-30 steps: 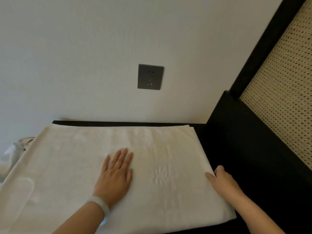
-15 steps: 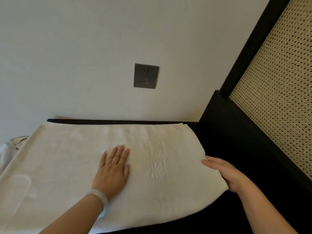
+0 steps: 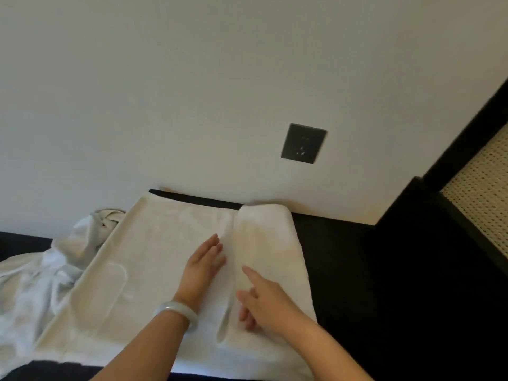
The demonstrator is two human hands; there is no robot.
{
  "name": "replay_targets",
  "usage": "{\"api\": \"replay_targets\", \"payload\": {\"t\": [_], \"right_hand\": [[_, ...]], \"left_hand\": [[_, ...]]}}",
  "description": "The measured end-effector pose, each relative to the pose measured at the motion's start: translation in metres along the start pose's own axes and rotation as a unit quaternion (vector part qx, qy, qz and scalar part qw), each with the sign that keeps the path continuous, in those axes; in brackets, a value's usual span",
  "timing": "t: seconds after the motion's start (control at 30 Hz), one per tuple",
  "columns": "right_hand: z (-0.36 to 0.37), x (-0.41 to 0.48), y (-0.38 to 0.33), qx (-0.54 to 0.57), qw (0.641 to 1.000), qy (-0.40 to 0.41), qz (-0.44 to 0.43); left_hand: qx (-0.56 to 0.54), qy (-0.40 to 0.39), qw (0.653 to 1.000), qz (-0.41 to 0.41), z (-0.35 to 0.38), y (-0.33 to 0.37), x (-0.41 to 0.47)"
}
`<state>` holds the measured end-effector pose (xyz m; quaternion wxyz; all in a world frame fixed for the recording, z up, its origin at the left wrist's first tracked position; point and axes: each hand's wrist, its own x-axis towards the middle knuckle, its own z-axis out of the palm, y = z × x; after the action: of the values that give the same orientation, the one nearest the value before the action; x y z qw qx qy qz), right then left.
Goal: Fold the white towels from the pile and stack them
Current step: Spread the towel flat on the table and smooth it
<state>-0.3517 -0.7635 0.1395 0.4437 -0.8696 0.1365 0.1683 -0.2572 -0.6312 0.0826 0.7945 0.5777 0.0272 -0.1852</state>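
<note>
Any marks on the dark wall socket point(image 3: 303, 143), high on the wall beyond the right grip point(image 3: 264, 301), are too blurred to read. The white towel point(image 3: 154, 257) shows only a faint raised oval outline, left of and nearer than the left grip point(image 3: 203, 266). The towel lies spread on the dark table point(image 3: 346, 259), under both bare hands, and its right part is doubled over as a flap point(image 3: 268, 243). The flap's free edge runs between the two grips. The left grip lies palm down on the single layer, just beside that edge, with its fingers point(image 3: 213, 243) straight, together and pointing away. A pale bangle point(image 3: 176, 310) circles its wrist. The right grip rests on the flap with its forefinger stretched forward and the other fingers curled at the free edge; whether they pinch the cloth cannot be told. Well to the left of the left grip, a pile of crumpled white towels point(image 3: 41, 284) touches the spread towel's left side. Far right of the right grip stands a black-framed woven cane panel point(image 3: 483, 188).
</note>
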Motion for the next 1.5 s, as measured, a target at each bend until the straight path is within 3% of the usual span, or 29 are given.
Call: {"api": "replay_targets", "payload": {"t": [0.1, 0.23, 0.3, 0.37, 0.47, 0.57, 0.67, 0.73, 0.83, 0.97, 1.07, 1.17, 1.23, 1.3, 1.4, 1.5], "right_hand": [[0.01, 0.007, 0.013, -0.018, 0.998, 0.011, 0.058], [0.004, 0.017, 0.019, 0.019, 0.997, 0.067, 0.041], [-0.004, 0.029, 0.022, -0.073, 0.985, 0.154, -0.002], [-0.004, 0.038, 0.025, -0.217, 0.95, 0.224, -0.024], [0.016, 0.042, 0.038, -0.335, 0.923, 0.187, -0.011], [0.029, 0.045, 0.048, -0.324, 0.929, 0.177, -0.002], [0.027, 0.043, 0.051, -0.246, 0.951, 0.187, -0.016], [0.017, 0.043, 0.047, -0.153, 0.959, 0.235, -0.027], [-0.006, 0.062, 0.031, -0.083, 0.965, 0.248, -0.012], [-0.013, 0.099, -0.003, -0.239, 0.955, 0.166, 0.051], [-0.004, 0.115, -0.019, -0.343, 0.924, 0.157, 0.068], [-0.008, 0.118, -0.028, -0.341, 0.924, 0.159, 0.071], [-0.012, 0.116, -0.031, -0.324, 0.923, 0.198, 0.061], [-0.009, 0.11, -0.032, -0.284, 0.928, 0.239, 0.014], [0.009, 0.104, -0.037, -0.267, 0.951, 0.156, -0.009], [0.021, 0.115, -0.041, -0.335, 0.933, 0.13, 0.031]], "left_hand": [[0.113, 0.013, 0.993, -0.011, -0.009, 0.005, -0.004], [0.32, 0.023, 0.947, 0.02, -0.005, 0.004, -0.01], [0.372, 0.014, 0.928, 0.024, 0.0, 0.002, -0.015], [0.411, -0.006, 0.911, 0.033, 0.003, -0.001, -0.021], [0.498, -0.003, 0.864, 0.074, 0.005, -0.009, -0.027], [0.574, 0.01, 0.812, 0.105, 0.008, -0.007, -0.027], [0.553, -0.016, 0.828, 0.094, 0.018, 0.0, -0.019], [0.536, -0.034, 0.84, 0.07, 0.026, 0.007, -0.014], [0.545, -0.06, 0.835, 0.044, 0.03, 0.007, -0.013], [0.502, -0.076, 0.861, -0.024, 0.029, 0.005, -0.015], [0.512, -0.127, 0.844, -0.096, 0.032, 0.008, -0.015], [0.446, -0.138, 0.876, -0.123, 0.028, 0.009, -0.023], [0.398, -0.112, 0.906, -0.087, 0.022, 0.009, -0.033], [0.389, -0.077, 0.916, -0.054, 0.014, 0.011, -0.043], [0.499, -0.05, 0.865, -0.026, -0.001, 0.01, -0.055], [0.556, -0.002, 0.831, 0.014, -0.007, 0.004, -0.066]]}}
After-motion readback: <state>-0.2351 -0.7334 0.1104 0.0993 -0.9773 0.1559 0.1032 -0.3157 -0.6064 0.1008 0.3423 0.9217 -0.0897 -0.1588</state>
